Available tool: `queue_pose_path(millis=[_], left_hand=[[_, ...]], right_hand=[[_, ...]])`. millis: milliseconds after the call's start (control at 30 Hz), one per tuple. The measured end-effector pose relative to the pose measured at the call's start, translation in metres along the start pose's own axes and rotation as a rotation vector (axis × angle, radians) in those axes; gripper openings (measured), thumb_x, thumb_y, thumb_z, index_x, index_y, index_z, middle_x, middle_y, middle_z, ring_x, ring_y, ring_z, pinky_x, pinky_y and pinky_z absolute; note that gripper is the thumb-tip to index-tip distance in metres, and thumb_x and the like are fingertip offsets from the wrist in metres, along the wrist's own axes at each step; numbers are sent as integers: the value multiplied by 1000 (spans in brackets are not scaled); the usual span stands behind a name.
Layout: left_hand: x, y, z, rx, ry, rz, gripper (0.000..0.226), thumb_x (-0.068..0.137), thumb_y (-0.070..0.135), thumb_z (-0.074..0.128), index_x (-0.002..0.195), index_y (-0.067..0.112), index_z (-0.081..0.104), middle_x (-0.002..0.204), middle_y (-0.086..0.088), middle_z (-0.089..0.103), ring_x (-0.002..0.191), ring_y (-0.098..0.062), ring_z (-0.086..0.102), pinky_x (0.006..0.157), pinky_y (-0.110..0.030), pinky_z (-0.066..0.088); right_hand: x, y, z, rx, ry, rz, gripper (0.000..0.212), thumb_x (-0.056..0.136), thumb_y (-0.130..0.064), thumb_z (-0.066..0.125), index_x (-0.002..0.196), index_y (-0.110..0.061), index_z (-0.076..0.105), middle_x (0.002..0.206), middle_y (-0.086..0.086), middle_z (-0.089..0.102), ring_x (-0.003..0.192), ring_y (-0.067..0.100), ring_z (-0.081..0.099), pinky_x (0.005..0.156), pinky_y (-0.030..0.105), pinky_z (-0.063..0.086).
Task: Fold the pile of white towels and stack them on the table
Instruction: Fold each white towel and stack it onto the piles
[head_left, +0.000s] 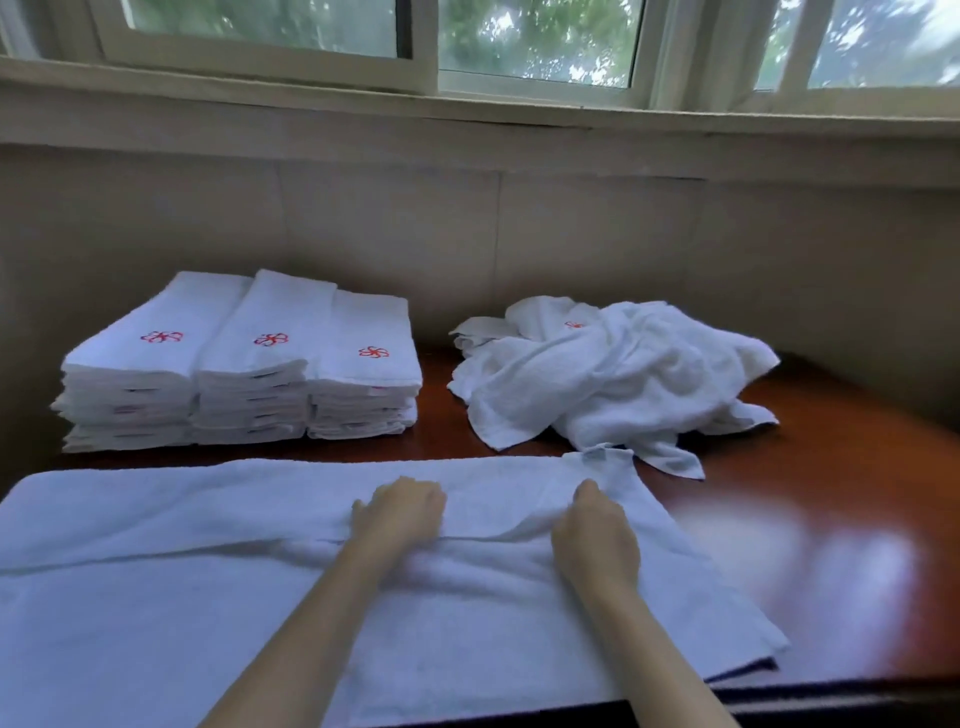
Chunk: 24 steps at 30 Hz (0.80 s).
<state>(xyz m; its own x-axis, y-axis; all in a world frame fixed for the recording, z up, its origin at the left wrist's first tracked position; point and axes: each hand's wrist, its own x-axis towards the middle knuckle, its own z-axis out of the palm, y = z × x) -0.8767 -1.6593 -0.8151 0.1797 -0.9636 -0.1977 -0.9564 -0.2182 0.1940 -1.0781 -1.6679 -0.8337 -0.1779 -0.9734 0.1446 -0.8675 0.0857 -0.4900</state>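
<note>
Your left hand (400, 512) lay knuckles-up on the spread towel (182, 587), near its middle, with the fingers curled down into the cloth. Your right hand (595, 540) sat just beside it, toward the towel's right end, fingers likewise curled and gathering the cloth. The fingertips of both hands were tucked out of sight, so you could not tell how much cloth each one held. A raised fold line ran across the towel from left to right and passed under both wrists. The towel lay flat along the near side of the table (841, 499), which had a glossy red-brown top. Behind it on the left stood the folded towels (244, 364) in three neat stacks set side by side and touching, each topped with a red flower mark. Behind on the right, apart from the stacks, sat the pile of unfolded towels (613, 374), rumpled, with one loose end reaching close to the spread towel's far right corner. A window (540, 41) ran above the wall at the back
</note>
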Motion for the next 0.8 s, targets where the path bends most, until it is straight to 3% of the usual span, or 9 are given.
queue_pose_path(millis=[133, 267, 400, 467, 567, 633, 667, 733, 800], left_hand=[[-4, 19, 36, 40, 126, 14, 48, 100, 50, 14, 147, 50, 11, 161, 3, 5, 147, -25, 3, 114, -55, 4], [0, 18, 41, 19, 123, 1, 57, 91, 67, 14, 146, 53, 5, 161, 5, -4, 148, -24, -4, 113, -56, 0], [7, 22, 39, 24, 120, -21, 71, 82, 80, 12, 146, 53, 1, 161, 6, -9, 147, -24, -9, 111, -59, -4], [11, 25, 37, 36, 125, -27, 71, 83, 79, 12, 147, 51, 1, 161, 5, -9, 147, -26, -9, 111, -60, -3], [12, 30, 37, 60, 154, -19, 70, 86, 75, 12, 149, 46, 3, 161, 1, -4, 147, -29, -5, 111, -60, -1], [9, 30, 38, 59, 175, 12, 69, 88, 73, 13, 150, 43, 5, 161, 0, -2, 147, -28, -4, 112, -60, 0], [8, 30, 39, 50, 178, 28, 70, 88, 73, 14, 150, 42, 5, 161, 0, -2, 147, -27, -4, 112, -59, -1], [4, 29, 39, 31, 166, 57, 72, 87, 74, 13, 151, 41, 3, 161, 1, -4, 147, -26, -6, 112, -60, -3], [2, 29, 40, 32, 153, 89, 76, 85, 77, 12, 151, 42, 0, 161, 1, -7, 147, -26, -9, 112, -60, -5]], right_hand=[[44, 21, -21, 200, 37, 147, 25, 96, -20, 35, 117, -9, 44, 105, 12, 56, 90, 25, 54, 72, 30, 40], [98, 32, -31, 334, -70, 167, 40, 101, -27, 36, 135, -8, 39, 120, 13, 52, 103, 32, 55, 76, 35, 48], [121, 25, -29, 352, -160, 297, 62, 96, -55, 32, 118, -6, 61, 119, 13, 61, 107, 31, 58, 83, 34, 48], [131, 28, -30, 533, -133, 394, 56, 96, -48, 41, 121, -1, 58, 121, 17, 60, 111, 33, 56, 89, 37, 48], [133, 40, -34, 1033, -122, 531, 14, 96, -16, 52, 99, -5, 58, 93, 15, 60, 80, 26, 59, 65, 32, 48], [131, 49, -32, 1400, -96, 518, 21, 89, 7, 43, 82, -10, 55, 77, 9, 52, 61, 17, 52, 53, 24, 45], [130, 51, -30, 1463, -112, 481, 26, 87, 11, 41, 86, -11, 55, 80, 10, 53, 63, 17, 53, 55, 24, 46], [125, 50, -29, 1300, -134, 414, 33, 88, 6, 49, 116, -11, 55, 108, 13, 57, 91, 25, 59, 75, 32, 48], [123, 50, -31, 992, -157, 381, 60, 84, 5, 56, 139, -13, 42, 131, 9, 46, 117, 26, 48, 90, 33, 42]])
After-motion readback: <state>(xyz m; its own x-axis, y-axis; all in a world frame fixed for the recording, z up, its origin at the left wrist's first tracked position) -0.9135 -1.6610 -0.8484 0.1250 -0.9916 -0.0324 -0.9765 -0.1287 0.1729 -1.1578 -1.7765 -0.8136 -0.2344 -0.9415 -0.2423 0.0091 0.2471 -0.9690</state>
